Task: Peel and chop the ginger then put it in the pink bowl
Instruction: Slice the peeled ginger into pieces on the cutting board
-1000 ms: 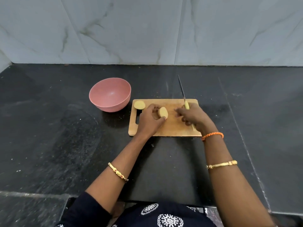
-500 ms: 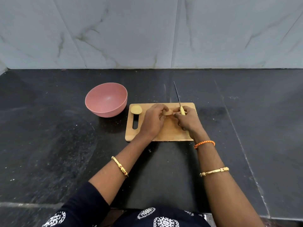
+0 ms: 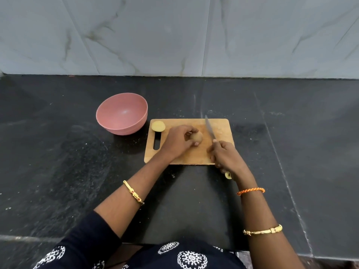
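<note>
A wooden cutting board (image 3: 219,126) lies on the black counter. My left hand (image 3: 177,140) pins a rounded tan ginger piece (image 3: 196,137) to the middle of the board. My right hand (image 3: 225,157) grips a knife (image 3: 209,128) by its yellow handle, the blade slanting up and away just right of that piece, not touching it. A second cut piece (image 3: 158,126), pale face up, rests at the board's far left corner. The pink bowl (image 3: 122,113) stands empty on the counter left of the board.
The dark stone counter (image 3: 58,162) runs to a grey marble wall (image 3: 174,35) at the back. The counter's near edge (image 3: 272,253) lies just in front of my body. The board has a handle slot (image 3: 156,141) on its left side.
My right hand has drawn the knife back to the right, away from the ginger. My left hand has set the piece flat on the board, and the blade now stands clear of it.
</note>
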